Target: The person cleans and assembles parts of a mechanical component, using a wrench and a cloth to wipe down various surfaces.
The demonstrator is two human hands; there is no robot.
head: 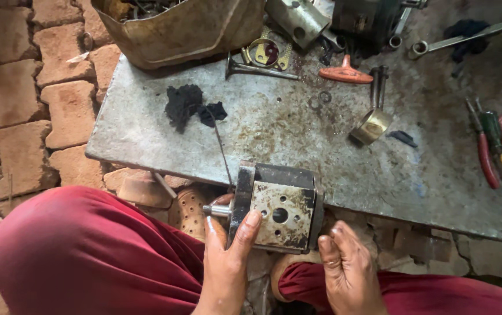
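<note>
— Oddly, why does the person keep the square metal block (279, 207) off the metal slab (297, 128) instead of setting it down?

— It sits just past the slab's near edge, over the lap. The left hand (227, 262) clamps it from below, thumb pressed up the drilled face, fingers wrapped behind beside the short shaft (219, 210) that sticks out to the left. That grip turns the face with the centre hole upward, where the person can look straight into it.

— And the right hand (347, 268)?

— It rests below the block's right corner, fingers loosely curled and holding nothing; whether it touches the block cannot be told.

— The tools seem pushed away.

— They lie toward the far and right edges: red-handled pliers (487, 154) and a screwdriver (499, 143) by the right edge, a spanner (467, 36) at the far right corner, an orange T-handle (346, 73) and a brass ring (370, 125) mid-slab, a black rag (190, 105) toward the left. A dented metal tub (187, 26) stands at the far left corner, keeping small parts together. Brick paving (35, 99) lies beyond the left edge.
</note>
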